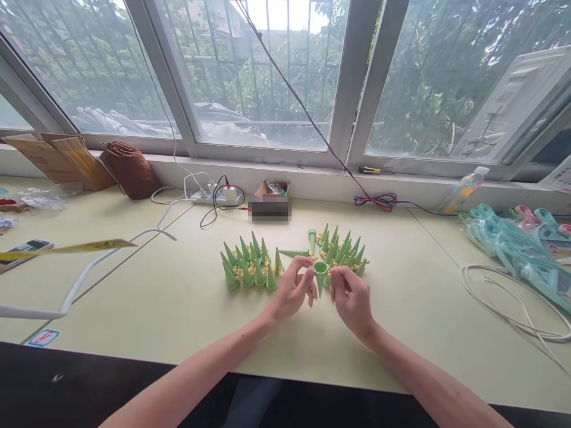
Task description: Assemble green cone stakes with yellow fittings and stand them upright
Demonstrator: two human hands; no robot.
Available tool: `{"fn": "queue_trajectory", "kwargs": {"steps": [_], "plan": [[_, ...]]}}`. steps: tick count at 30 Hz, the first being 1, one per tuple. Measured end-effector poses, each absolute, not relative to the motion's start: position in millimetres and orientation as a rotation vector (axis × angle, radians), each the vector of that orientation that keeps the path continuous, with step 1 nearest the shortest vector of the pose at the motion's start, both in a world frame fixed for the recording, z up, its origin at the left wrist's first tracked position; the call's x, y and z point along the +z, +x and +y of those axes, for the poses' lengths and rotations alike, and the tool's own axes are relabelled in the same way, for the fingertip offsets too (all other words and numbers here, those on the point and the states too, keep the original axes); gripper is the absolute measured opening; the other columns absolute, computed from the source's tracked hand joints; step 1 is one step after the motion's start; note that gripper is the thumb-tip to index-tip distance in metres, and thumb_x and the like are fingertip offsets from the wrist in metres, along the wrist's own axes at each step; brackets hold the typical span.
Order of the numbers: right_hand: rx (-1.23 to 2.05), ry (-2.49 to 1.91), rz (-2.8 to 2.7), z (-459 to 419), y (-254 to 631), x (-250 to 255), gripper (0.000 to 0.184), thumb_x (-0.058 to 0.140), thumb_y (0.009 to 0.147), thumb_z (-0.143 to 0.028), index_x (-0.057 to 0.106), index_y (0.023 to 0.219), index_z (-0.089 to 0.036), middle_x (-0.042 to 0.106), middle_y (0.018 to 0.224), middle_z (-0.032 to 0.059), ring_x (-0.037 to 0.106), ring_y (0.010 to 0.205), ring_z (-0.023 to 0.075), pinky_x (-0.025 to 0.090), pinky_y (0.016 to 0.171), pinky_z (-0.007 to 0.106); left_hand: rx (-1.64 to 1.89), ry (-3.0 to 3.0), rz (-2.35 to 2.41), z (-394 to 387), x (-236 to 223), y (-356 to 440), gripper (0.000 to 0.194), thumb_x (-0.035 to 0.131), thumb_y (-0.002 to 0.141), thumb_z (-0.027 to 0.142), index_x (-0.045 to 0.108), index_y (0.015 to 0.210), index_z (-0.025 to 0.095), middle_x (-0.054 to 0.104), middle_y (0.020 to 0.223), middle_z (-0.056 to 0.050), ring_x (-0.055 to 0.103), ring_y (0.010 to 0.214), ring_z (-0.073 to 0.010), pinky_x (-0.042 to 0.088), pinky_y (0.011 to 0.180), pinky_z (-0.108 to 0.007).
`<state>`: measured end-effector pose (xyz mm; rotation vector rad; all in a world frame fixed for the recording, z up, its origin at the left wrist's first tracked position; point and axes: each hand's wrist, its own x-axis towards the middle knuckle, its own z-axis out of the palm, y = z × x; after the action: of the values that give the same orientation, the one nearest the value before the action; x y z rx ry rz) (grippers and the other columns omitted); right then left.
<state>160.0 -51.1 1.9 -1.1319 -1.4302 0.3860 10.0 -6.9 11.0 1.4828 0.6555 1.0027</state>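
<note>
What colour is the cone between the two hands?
The cone is green, both rim and tip; it shows best in the head view.

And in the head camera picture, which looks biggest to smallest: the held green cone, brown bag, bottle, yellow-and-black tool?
1. Brown bag
2. Bottle
3. Held green cone
4. Yellow-and-black tool

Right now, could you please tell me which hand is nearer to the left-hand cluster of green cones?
Left. The left hand is just right of the cluster of green cones; the right hand is farther off, beyond the upside-down green cone between the hands.
</note>
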Motion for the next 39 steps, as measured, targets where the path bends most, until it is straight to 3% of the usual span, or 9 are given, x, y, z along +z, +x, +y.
{"fn": "queue_trajectory", "kwargs": {"steps": [5, 8, 18, 25, 30, 39], "plan": [[0.345, -1.108, -1.474, -50, 161, 1, 0.024, 0.044, 0.099, -0.026, 0.056, 0.079, -0.018, 0.048, 0.056, -0.0042, 0.044, 0.046, 0.0091, 0.036, 0.047, 0.022, 0.856, 1.353, 0.658, -5, 13, 9, 0.062, 0.040, 0.091, 0.064, 0.050, 0.055, 0.014, 0.050, 0.046, -0.001, 0.052, 0.039, -0.0107, 0.040, 0.040, -0.022], [0.372, -1.097, -1.509, -48, 160, 0, 0.025, 0.044, 0.099, -0.026, 0.056, 0.079, -0.018, 0.047, 0.055, -0.0044, 0.044, 0.046, 0.0092, 0.036, 0.048, 0.022, 0.699, 1.259, 0.626, -4, 13, 7, 0.073, 0.036, 0.088, 0.070, 0.052, 0.047, 0.012, 0.052, 0.044, -0.004, 0.050, 0.036, -0.0109, 0.037, 0.038, -0.022], [0.379, -1.094, -1.528, -47, 162, -5, 0.026, 0.043, 0.099, -0.028, 0.056, 0.079, -0.019, 0.046, 0.054, -0.0043, 0.044, 0.047, 0.0102, 0.037, 0.048, 0.023, 0.526, 1.043, 0.596, 0, 13, 6, 0.078, 0.035, 0.086, 0.075, 0.062, 0.055, 0.009, 0.057, 0.054, -0.008, 0.051, 0.041, -0.0118, 0.038, 0.039, -0.024], [0.371, -1.073, -1.543, -48, 162, -1, 0.026, 0.044, 0.099, -0.027, 0.057, 0.078, -0.019, 0.048, 0.054, -0.0039, 0.043, 0.046, 0.0098, 0.036, 0.048, 0.022, 0.599, 1.052, 0.521, 1, 14, 2, 0.058, 0.050, 0.087, 0.063, 0.065, 0.075, 0.009, 0.063, 0.074, -0.009, 0.054, 0.045, -0.0107, 0.041, 0.040, -0.024], [0.378, -1.099, -1.525, -48, 162, 0, 0.029, 0.044, 0.098, -0.029, 0.054, 0.074, -0.019, 0.045, 0.054, -0.0041, 0.039, 0.045, 0.0093, 0.032, 0.045, 0.022, 0.572, 1.202, 0.483, 2, 17, -1, 0.048, 0.052, 0.090, 0.056, 0.062, 0.081, 0.009, 0.056, 0.053, -0.003, 0.051, 0.042, -0.0109, 0.041, 0.042, -0.024], [0.335, -1.141, -1.525, -46, 163, 0, 0.027, 0.045, 0.097, -0.027, 0.055, 0.073, -0.019, 0.043, 0.056, -0.0039, 0.033, 0.048, 0.0093, 0.028, 0.046, 0.023, 0.644, 1.552, 0.574, -2, 19, -3, 0.036, 0.054, 0.091, 0.046, 0.057, 0.104, 0.013, 0.054, 0.055, 0.003, 0.054, 0.046, -0.0107, 0.045, 0.047, -0.024]]}}
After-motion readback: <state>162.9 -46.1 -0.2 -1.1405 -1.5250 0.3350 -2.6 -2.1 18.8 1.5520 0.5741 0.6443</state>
